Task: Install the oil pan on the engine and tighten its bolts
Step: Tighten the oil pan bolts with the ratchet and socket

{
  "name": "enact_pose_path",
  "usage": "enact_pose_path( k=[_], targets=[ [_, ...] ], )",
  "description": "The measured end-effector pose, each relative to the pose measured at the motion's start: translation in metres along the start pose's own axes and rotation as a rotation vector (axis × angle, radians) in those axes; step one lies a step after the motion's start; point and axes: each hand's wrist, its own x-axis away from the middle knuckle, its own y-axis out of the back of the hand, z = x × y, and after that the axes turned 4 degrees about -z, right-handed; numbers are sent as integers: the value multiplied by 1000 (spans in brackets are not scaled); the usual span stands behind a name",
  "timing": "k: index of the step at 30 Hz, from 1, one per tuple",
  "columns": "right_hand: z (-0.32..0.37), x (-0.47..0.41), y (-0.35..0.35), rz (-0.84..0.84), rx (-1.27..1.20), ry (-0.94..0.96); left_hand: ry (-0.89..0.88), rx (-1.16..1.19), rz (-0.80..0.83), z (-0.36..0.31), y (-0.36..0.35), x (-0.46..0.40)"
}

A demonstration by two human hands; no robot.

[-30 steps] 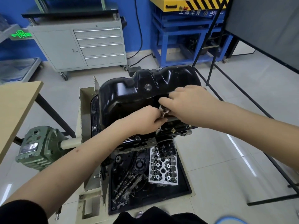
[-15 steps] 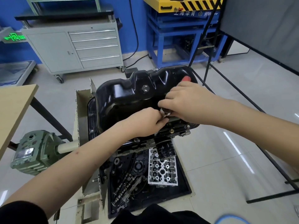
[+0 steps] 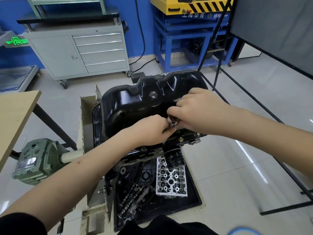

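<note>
Both hands meet over the near edge of the black pan, which sits upside down on the engine. The left hand comes in from below with its fingers curled tight, pinching the lower end of a small shiny socket. The right hand reaches across from the other side, its thumb and forefinger closed round the top of that same socket, the other fingers bent loosely behind. The socket stands just between the two sets of fingertips, right above the pan's flange; whether it sits on a bolt I cannot tell, the fingers cover that spot. Just right of the left fingertips, along the flange, a brass-coloured bolt stands in its hole. Beyond the right knuckles the pan's drain plug shows on the sloped side. Below both wrists lies a black tray holding a grey head and a camshaft. Well left of the left forearm is a green gearbox, with a wooden table above it, and far beyond the fingers a grey cabinet.
</note>
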Motion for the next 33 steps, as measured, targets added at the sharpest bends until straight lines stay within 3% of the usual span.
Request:
enact_pose_path(
  k=[5,11,18,26,28,30,33],
  targets=[
    [12,-3,2,-3,-120,-261,9,46,-55,0,4,1],
    [1,0,-6,-60,-40,-61,-29,-9,-30,0,2,0],
    [11,-2,0,66,-248,-350,-4,-34,-26,2,3,3],
    [-7,-4,-7,17,-263,-186,-5,-11,-42,4,1,2],
    [-10,-3,-7,49,-422,-199,0,-8,-41,4,1,2],
    [-7,-3,-8,121,-755,-276,15,-2,-40,4,1,1],
    [4,0,-11,133,-1272,-554,34,2,-66,1,1,0]
  ],
)
